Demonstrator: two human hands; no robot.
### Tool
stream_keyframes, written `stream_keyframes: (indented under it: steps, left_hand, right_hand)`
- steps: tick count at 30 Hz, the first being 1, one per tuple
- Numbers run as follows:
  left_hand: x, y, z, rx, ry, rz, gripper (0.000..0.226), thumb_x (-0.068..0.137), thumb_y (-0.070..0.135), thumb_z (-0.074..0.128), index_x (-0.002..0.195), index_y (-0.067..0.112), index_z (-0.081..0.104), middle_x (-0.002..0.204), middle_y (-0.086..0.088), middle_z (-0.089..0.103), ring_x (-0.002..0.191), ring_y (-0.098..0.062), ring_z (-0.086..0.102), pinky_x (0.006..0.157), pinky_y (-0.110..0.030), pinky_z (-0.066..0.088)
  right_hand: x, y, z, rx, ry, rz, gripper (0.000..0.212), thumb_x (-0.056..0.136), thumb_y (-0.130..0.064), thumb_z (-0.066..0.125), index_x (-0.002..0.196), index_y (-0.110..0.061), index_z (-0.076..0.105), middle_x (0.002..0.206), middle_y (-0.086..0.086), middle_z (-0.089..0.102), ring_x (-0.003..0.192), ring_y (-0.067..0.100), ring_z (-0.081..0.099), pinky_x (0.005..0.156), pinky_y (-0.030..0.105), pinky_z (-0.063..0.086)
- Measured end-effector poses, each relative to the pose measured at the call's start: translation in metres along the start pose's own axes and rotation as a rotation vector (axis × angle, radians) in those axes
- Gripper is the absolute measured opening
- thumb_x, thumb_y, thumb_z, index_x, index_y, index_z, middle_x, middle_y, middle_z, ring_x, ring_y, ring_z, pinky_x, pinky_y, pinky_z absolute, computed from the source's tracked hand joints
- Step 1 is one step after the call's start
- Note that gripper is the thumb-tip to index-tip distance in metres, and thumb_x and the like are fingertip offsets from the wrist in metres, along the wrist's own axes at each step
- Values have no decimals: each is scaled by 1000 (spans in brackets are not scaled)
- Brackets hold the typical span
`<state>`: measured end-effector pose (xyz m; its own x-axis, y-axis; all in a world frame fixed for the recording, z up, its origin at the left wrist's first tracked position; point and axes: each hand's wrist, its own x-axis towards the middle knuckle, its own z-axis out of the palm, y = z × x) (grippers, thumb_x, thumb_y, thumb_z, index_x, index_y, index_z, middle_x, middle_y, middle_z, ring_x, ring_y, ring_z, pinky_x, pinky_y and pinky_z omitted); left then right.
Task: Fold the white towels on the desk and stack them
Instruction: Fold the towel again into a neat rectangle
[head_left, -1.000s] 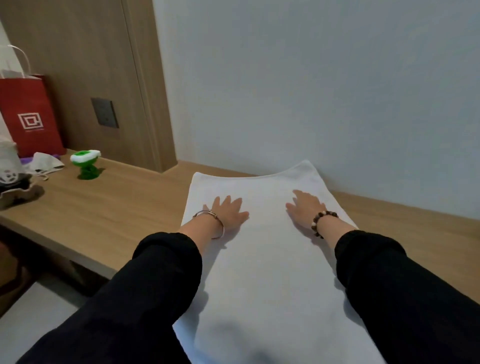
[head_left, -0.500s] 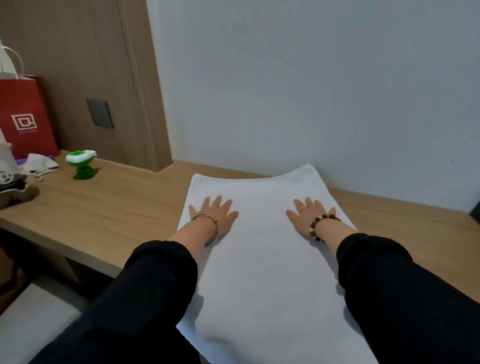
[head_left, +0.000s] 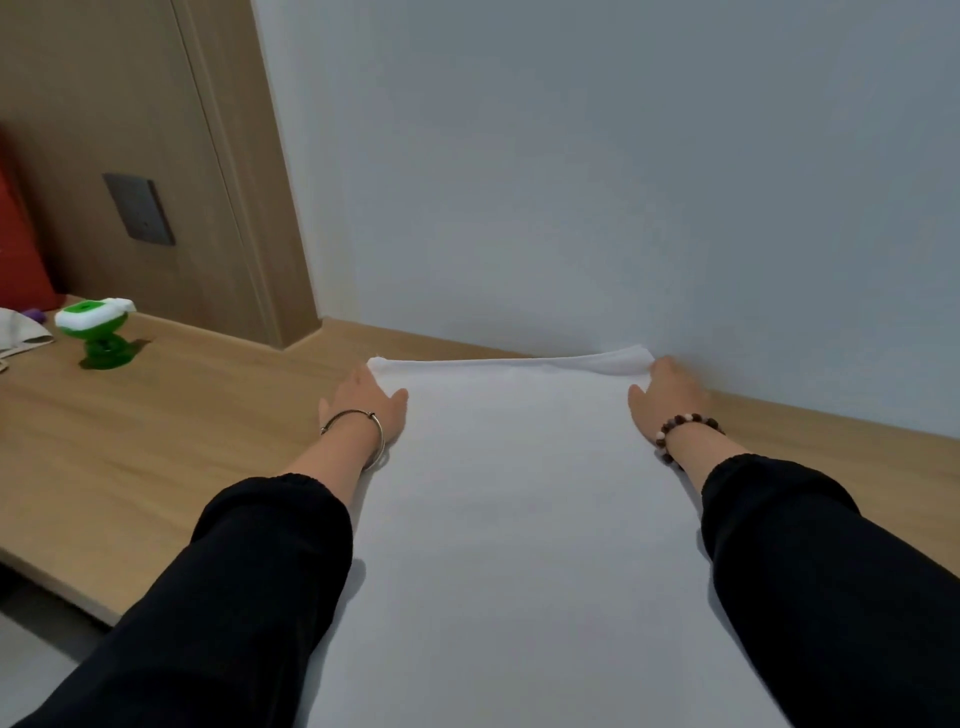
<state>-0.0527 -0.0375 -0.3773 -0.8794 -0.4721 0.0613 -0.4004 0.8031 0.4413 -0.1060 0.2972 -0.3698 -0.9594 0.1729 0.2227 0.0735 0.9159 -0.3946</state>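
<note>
**Head view.** One white towel (head_left: 519, 519) lies flat and lengthwise on the wooden desk (head_left: 156, 441). Its far edge sits close against the wall (head_left: 571, 156), and its near end runs out of the bottom of the frame. No other towel and no stack are in view.

The left hand (head_left: 363, 400) is at the far left corner. Its thumb lies on top of the cloth and its fingers are tucked out of sight at the edge, which reads as a pinch on that corner. The right hand (head_left: 670, 395) is at the far right corner, thumb on the cloth and fingers curled at the edge. The corner beside it stands slightly raised off the desk, which indicates a grip there too.

A metal bangle (head_left: 358, 431) is on the left wrist and a bead bracelet (head_left: 685, 431) on the right. A green-and-white gadget (head_left: 96, 332) stands well to the left, apart from the towel.

**Assessment.** The step in hand appears to be the first fold, far edge to near edge, and the task is at an early stage.

**Recommendations.**
- Raise both corners together and level.
- Keep the far edge taut between the hands so the middle does not sag.
- Bring the far edge squarely onto the near edge, corner to corner.
- Hold each pinch until the corners align.
- Smooth outward from the crease.

**Risk.** The right corner is already lifted, so an uneven lift could skew the fold.
</note>
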Motion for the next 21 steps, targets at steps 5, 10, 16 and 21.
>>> stream_keyframes:
  steps: [5,10,16,21]
  left_hand:
    - [22,6,-8,-166,10,-16,55,90,22,55,140,12,34,139,-15,45,128,-33,40,102,-38,35]
    - [32,18,-23,-214,46,-33,38,84,1,62,122,3,58,123,-16,57,114,-30,53,88,-29,39]
    - [30,37,-55,5,256,-49,9,83,7,63,86,14,69,99,-13,60,104,-31,56,72,-32,45]
    - [28,51,-82,-290,480,-85,17,87,14,56,98,11,69,112,-13,54,96,-36,59,70,-30,39]
  right_hand:
    - [22,-5,2,249,93,50,35,89,-13,52,123,-11,44,120,13,53,105,33,53,84,40,48]
    - [35,-12,-3,209,56,132,16,87,-6,50,96,-6,63,98,15,65,86,31,59,67,32,46]
    - [45,-23,-43,101,59,31,36,94,-29,51,67,-6,56,64,10,56,64,28,57,54,26,41]
    - [49,-41,-82,479,172,-13,26,94,-15,48,82,-1,65,82,16,68,79,32,64,73,43,55]
